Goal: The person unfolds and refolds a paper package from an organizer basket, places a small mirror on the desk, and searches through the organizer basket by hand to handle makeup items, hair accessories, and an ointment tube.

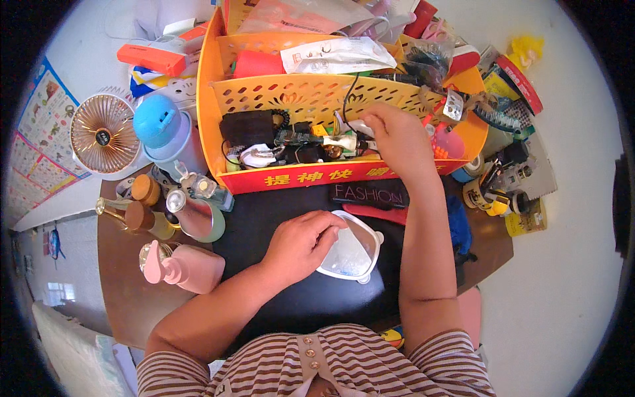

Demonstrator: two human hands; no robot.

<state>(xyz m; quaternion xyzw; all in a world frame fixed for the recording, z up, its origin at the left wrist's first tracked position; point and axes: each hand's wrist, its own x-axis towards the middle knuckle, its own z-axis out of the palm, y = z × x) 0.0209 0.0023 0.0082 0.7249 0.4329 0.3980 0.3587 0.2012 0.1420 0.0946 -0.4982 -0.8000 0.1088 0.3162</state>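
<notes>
My right hand (399, 139) reaches over the front compartment of a yellow-orange organizer (342, 92). Its fingers point down and are bunched beside a white item (361, 127) and a thin black cord (346, 101); whether they hold anything is hidden. In that compartment lie a black box-like item (248, 128), a dark tube with a white end (340, 142) and a beaded loop (281, 118). Lower down, my left hand (302, 243) has its fingers and thumb curled on the left rim of a shallow white plastic lid or tray (349, 253), over the black tabletop mat (278, 302).
Bottles, a pink pump dispenser (196, 270), a blue-lidded cup (158, 124) and a small fan (105, 134) crowd the left. A dark case with lettering (367, 194) and a red strip-like item (377, 213) lie before the organizer. Jars (474, 193) stand at right.
</notes>
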